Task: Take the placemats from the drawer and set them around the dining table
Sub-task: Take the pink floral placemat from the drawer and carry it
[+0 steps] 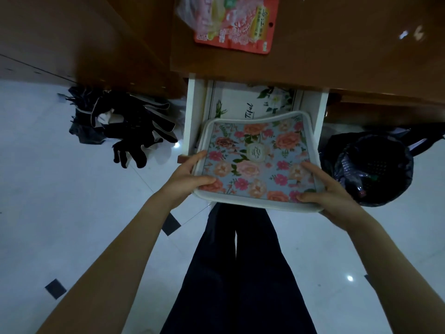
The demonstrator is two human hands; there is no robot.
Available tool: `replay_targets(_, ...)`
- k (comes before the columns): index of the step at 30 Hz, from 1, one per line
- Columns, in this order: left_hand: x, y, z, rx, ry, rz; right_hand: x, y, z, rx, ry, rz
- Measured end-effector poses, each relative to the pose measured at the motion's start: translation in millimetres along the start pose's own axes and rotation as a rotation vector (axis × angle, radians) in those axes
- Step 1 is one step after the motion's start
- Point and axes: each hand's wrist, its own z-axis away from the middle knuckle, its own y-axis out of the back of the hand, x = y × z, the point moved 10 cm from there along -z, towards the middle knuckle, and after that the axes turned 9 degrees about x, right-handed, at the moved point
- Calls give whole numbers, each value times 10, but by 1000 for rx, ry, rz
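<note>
A floral placemat (255,155) with a white padded border, blue ground and pink and orange roses, is held over the open white drawer (191,112). My left hand (187,175) grips its left near corner, thumb on top. My right hand (325,189) grips its right near corner, thumb and fingers lying on the pattern. Deeper in the drawer lies a white placemat (238,104) with green leaves and script lettering, partly hidden under the wooden tabletop.
The brown wooden table (337,56) overhangs the drawer and carries a red snack packet (236,22). Dark clothing (125,124) lies on the white tiled floor at left. A bin lined with a black bag (370,165) stands at right. My dark trousers fill the bottom middle.
</note>
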Motion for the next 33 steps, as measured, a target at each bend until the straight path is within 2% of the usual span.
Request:
replay_targets(3, 56, -4, 61, 5, -23, 6, -68, -25, 47, 21, 31, 38)
replay_targets(6, 221, -4, 293, 31, -73, -21, -242, -71, 337, 65, 148, 116)
replay_targets(13, 1086, -51, 1505, 37, -244, -40, -901, 27, 1693, 135, 335, 60)
replay_targets(20, 2387, -78, 3033, 14, -541, -12, -1981, 224, 3158, 163, 606, -27)
replay_targets(26, 3221, -3, 4137, 37, -817, 14, -2809, 249, 4242, 164, 946, -26)
replay_targets(29, 3348, 20, 4536, 85, -920, 36, -3018, 319, 4480, 178, 1030, -39)
replay_targets(33, 3074, 74, 4755, 140, -908, 151, -3074, 350, 4440, 114, 968, -74)
